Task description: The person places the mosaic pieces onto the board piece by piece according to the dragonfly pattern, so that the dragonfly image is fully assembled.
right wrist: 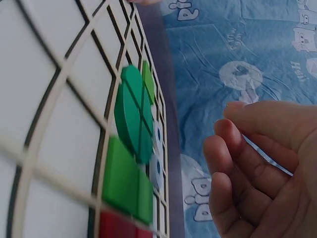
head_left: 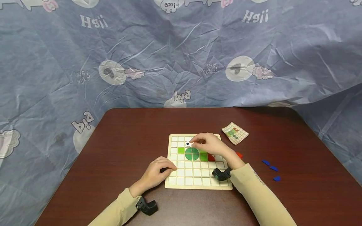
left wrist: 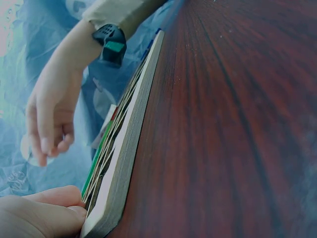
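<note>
The left hand (head_left: 158, 171) rests at the left edge of the gridded board (head_left: 197, 181), its fingertips touching the rim. Over the board's upper part hovers the right hand (head_left: 212, 142), fingertips beside a white eye piece (head_left: 188, 143). In the right wrist view, the right hand (right wrist: 267, 163) has loosely bent fingers with nothing between them, and two eye pieces (right wrist: 156, 171) lie on the board. Below them is a dark green circle (head_left: 192, 153), with light green pieces (head_left: 181, 150) on both sides. A red piece (head_left: 211, 157) adjoins the right-hand green one.
A small picture card (head_left: 240, 133) lies beyond the board's upper right corner. Part of a red piece (head_left: 239, 155) shows beside the right forearm. Farther right are several blue pieces (head_left: 273, 168) on the dark wooden table (head_left: 127, 131). A patterned cloth (head_left: 158, 56) hangs behind.
</note>
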Demonstrator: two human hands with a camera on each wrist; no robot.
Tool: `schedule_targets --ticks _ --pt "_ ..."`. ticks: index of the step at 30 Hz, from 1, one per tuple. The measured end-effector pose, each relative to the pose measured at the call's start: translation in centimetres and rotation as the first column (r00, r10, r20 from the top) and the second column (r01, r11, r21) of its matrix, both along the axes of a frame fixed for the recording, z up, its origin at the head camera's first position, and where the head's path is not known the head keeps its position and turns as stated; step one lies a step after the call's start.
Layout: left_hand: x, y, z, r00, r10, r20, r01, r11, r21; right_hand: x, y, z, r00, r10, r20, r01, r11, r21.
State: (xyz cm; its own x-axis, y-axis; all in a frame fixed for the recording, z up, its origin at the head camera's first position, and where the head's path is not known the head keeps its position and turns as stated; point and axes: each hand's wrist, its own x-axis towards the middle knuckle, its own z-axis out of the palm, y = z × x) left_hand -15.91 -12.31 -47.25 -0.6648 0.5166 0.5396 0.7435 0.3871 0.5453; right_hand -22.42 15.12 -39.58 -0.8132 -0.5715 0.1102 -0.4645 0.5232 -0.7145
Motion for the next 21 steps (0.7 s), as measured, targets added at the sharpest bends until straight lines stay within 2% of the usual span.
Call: schedule_targets --ticks 6,11,15,21 --pt "0.0 0.0 -0.1 1.000 0.001 0.001 -0.001 1.000 -0.002 0.9 3.3 0.3 0.998 -0.063 -0.031 0.064 0.998 0.026" --pt "0.0 0.0 0.0 1.000 -0.003 -0.004 0.003 1.000 0.001 1.6 5.9 0.2 0.991 -0.131 -0.015 0.132 0.991 0.031" --pt "0.1 0.0 0.1 1.000 -0.008 -0.011 0.008 1.000 0.005 1.9 7.9 -0.3 0.983 -0.182 -0.026 0.183 0.982 0.044" --pt "0.1 0.1 0.2 1.000 -0.010 -0.009 0.010 1.000 0.002 2.2 10.4 -1.3 0.976 -0.214 -0.048 0.216 0.974 0.062"
